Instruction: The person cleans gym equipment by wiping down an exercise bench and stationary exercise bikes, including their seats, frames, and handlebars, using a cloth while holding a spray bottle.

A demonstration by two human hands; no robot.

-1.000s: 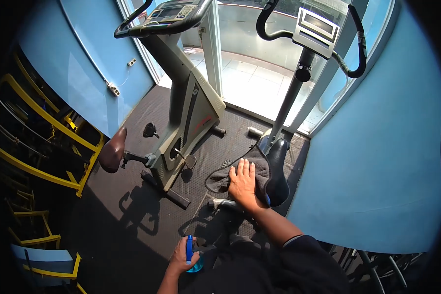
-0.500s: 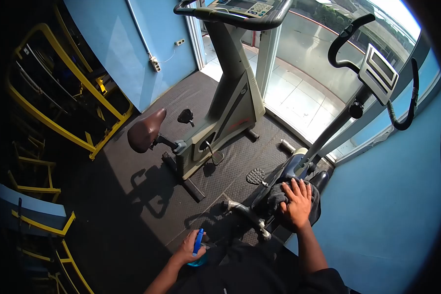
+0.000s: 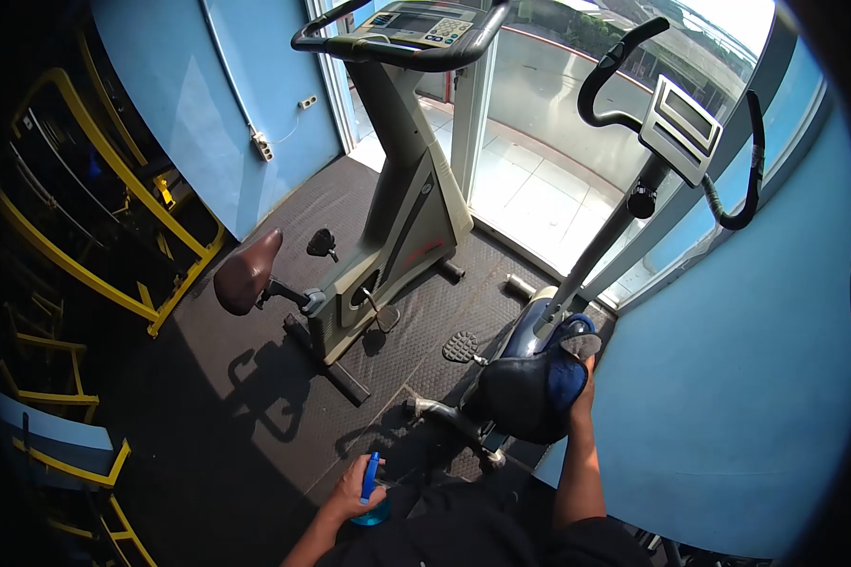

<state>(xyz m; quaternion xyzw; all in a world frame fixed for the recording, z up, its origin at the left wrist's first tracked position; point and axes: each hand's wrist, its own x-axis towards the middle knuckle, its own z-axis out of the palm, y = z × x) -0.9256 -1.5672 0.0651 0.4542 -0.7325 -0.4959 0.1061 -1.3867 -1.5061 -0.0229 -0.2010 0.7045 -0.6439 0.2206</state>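
My left hand [image 3: 352,491] is wrapped round a spray bottle [image 3: 373,513] with a blue trigger head and blue liquid, low in front of my body. My right hand [image 3: 584,386] is at the right side of the black seat [image 3: 512,392] of the nearer exercise bike. A grey cloth [image 3: 581,346] shows at its fingers, bunched against the seat's edge. Most of the right fingers are hidden by the cloth and the seat. Beside the hand, a dark blue patch lies along the seat's side.
A second exercise bike [image 3: 397,227] with a brown saddle [image 3: 248,271] stands to the left. The nearer bike's console [image 3: 681,129] and handlebars rise ahead. A blue wall [image 3: 709,397] is close on the right. Yellow-framed gym equipment [image 3: 113,255] stands at the left.
My right hand has slid with the cloth from the top of the seat to its right side, uncovering the black top. My left hand keeps hold of the spray bottle. The view has shifted slightly.
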